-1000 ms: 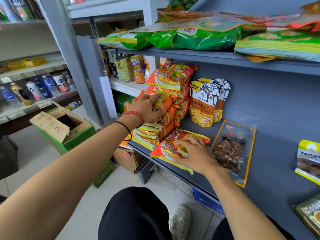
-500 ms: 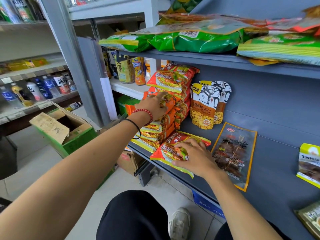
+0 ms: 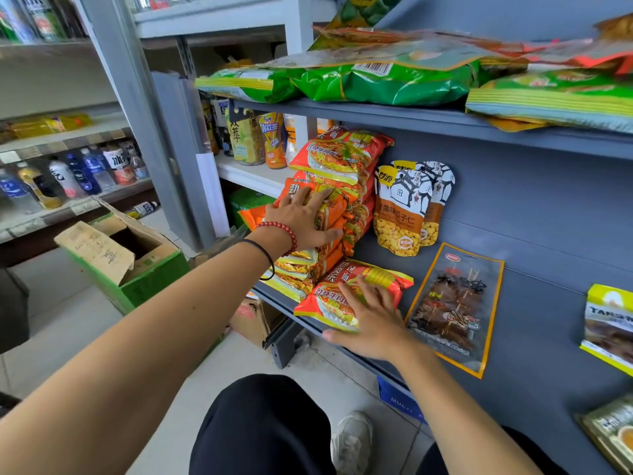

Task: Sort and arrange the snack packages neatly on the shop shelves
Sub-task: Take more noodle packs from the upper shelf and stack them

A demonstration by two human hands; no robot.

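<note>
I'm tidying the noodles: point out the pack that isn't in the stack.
The pack under the right hand, alone at the shelf edge, not in the stack under the left hand.

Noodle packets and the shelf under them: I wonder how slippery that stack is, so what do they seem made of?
Noodle packets: glossy plastic film, going by the bright glints and crimped seams. Shelf: probably painted sheet metal, matte grey, with a thin folded front edge; the look leaves that open.

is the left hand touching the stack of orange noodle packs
Touching. The head view shows the left hand laid flat on the noodle stack, fingers spread across its front.
</note>
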